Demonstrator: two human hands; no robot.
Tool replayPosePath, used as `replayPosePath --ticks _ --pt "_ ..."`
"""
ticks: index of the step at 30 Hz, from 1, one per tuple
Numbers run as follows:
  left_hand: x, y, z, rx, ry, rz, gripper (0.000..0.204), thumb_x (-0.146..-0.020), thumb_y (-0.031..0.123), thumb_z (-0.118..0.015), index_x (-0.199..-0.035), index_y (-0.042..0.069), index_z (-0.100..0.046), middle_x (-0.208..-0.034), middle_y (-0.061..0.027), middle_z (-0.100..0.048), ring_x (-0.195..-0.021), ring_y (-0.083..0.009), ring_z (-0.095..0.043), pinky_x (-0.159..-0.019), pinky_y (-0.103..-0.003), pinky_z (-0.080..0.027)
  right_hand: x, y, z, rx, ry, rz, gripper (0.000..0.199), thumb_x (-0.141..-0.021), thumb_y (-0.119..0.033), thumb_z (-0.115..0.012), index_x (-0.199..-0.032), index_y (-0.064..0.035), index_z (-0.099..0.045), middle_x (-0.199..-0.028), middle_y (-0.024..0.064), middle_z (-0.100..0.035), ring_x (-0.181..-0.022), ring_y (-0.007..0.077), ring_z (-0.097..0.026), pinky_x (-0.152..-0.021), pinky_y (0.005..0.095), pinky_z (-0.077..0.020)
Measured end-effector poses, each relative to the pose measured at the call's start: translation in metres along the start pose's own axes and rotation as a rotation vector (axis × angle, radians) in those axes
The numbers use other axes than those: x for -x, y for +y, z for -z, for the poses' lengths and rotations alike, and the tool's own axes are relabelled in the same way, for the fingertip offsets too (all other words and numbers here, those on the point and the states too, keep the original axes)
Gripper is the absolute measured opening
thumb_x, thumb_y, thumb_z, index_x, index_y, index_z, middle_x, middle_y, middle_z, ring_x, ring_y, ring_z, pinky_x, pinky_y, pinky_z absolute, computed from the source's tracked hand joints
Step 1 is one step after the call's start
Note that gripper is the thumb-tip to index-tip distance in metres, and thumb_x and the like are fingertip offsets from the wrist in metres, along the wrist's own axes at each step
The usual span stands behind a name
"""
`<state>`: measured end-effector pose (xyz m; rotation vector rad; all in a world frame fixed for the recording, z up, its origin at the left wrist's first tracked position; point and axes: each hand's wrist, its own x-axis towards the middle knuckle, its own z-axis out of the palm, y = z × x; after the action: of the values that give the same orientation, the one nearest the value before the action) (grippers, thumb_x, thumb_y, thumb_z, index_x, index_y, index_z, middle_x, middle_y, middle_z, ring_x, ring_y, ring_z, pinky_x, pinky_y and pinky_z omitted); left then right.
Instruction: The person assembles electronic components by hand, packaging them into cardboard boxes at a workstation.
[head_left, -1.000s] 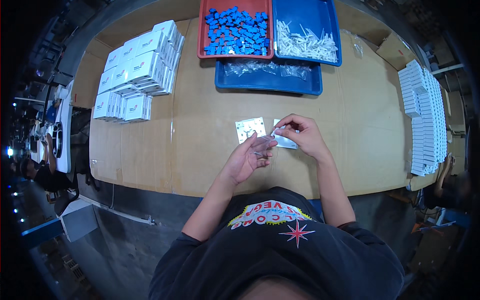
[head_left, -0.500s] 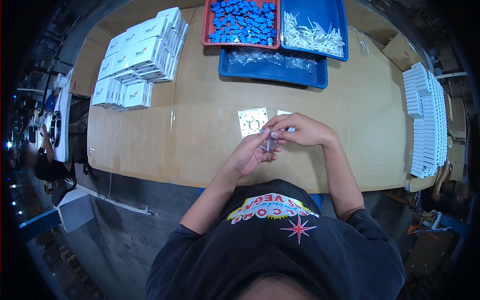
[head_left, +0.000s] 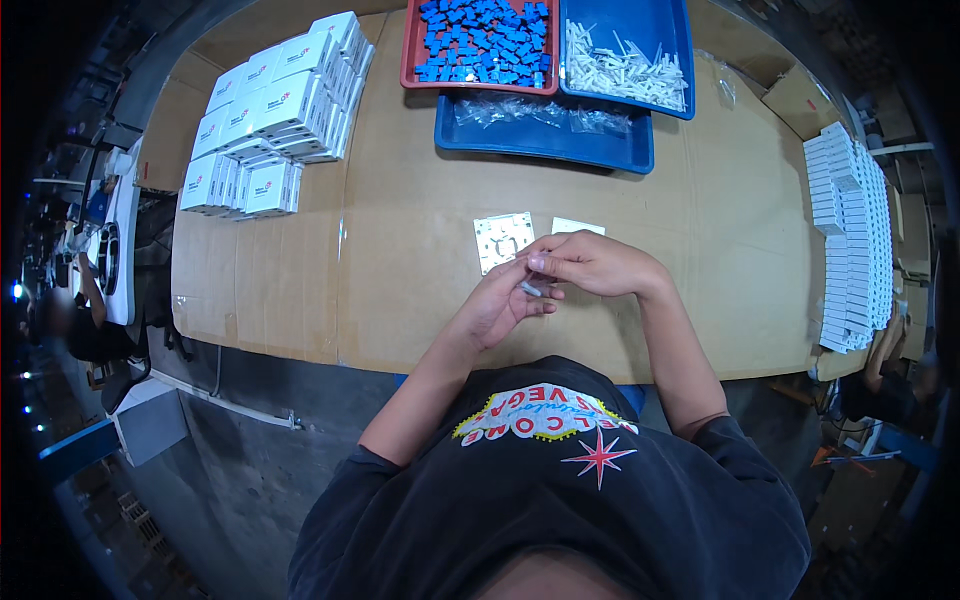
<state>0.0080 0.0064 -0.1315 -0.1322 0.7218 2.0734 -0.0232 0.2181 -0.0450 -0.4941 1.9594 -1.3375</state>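
Over the near middle of the table, my left hand point(head_left: 492, 304) is turned palm up, its fingers curled round a small clear plastic bag point(head_left: 532, 289) with something whitish in it. My right hand point(head_left: 606, 265) meets it from the right, thumb and fingers pinched at the bag's upper end and covering much of it. Just beyond my hands lies a flat white square plate point(head_left: 492, 232) with a ring-shaped cutout and small holes. To its right, a second flat white piece point(head_left: 578, 226) is partly hidden by my right hand.
White boxes point(head_left: 262, 108) are stacked at the far left. At the back stand a red tray point(head_left: 408, 84) of blue parts, a blue tray point(head_left: 686, 112) of white parts and a lower blue tray point(head_left: 545, 153) with clear bags. White pieces point(head_left: 850, 240) are piled at the right edge.
My right hand has tipped forward over the left, its thumb now lying across the bag's top. Less of the clear bag shows than before. My left hand has hardly moved.
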Motion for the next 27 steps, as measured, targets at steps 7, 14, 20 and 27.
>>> replayPosePath --ticks 7,14,20,27 --pt "0.004 0.007 -0.012 0.025 0.013 0.004 0.038 -0.115 0.034 -0.038 -0.134 0.006 -0.056 -0.116 -0.0111 -0.07 -0.103 -0.0228 -0.072 -0.085 -0.037 -0.061 0.003 0.002 0.007 -0.043 0.09 0.052 0.046 -0.112 -0.038 -0.05 -0.124 0.0023 -0.07 -0.11 0.0126 -0.074 -0.093 0.021 -0.067 -0.087 0.036 -0.0527" --pt "0.0 0.002 -0.002 0.022 0.021 -0.002 0.038 -0.115 0.033 -0.037 -0.134 0.005 -0.055 -0.118 -0.0105 -0.069 -0.102 -0.0239 -0.073 -0.086 -0.038 -0.061 -0.003 0.001 0.0 0.041 0.06 -0.013 0.045 -0.113 -0.034 -0.049 -0.12 0.0052 -0.071 -0.125 0.0143 -0.071 -0.105 0.0211 -0.068 -0.095 0.0354 -0.0529" --pt "-0.002 0.003 -0.001 0.085 -0.022 -0.005 0.038 -0.115 0.033 -0.038 -0.136 0.006 -0.054 -0.121 -0.0088 -0.068 -0.102 -0.0243 -0.073 -0.086 -0.038 -0.061 -0.003 0.008 0.003 0.024 0.105 0.056 0.045 -0.112 -0.038 -0.05 -0.124 0.0007 -0.071 -0.107 0.0145 -0.075 -0.095 0.023 -0.069 -0.089 0.0358 -0.0531" --pt "-0.002 0.004 -0.003 0.065 0.009 0.017 0.045 -0.115 0.039 -0.037 -0.145 0.008 -0.051 -0.119 -0.0127 -0.072 -0.1 -0.0246 -0.073 -0.086 -0.039 -0.06 -0.002 -0.008 0.019 -0.028 0.028 -0.095 0.046 -0.112 -0.038 -0.051 -0.123 0.0012 -0.071 -0.117 0.0136 -0.074 -0.108 0.022 -0.067 -0.098 0.0371 -0.0514"
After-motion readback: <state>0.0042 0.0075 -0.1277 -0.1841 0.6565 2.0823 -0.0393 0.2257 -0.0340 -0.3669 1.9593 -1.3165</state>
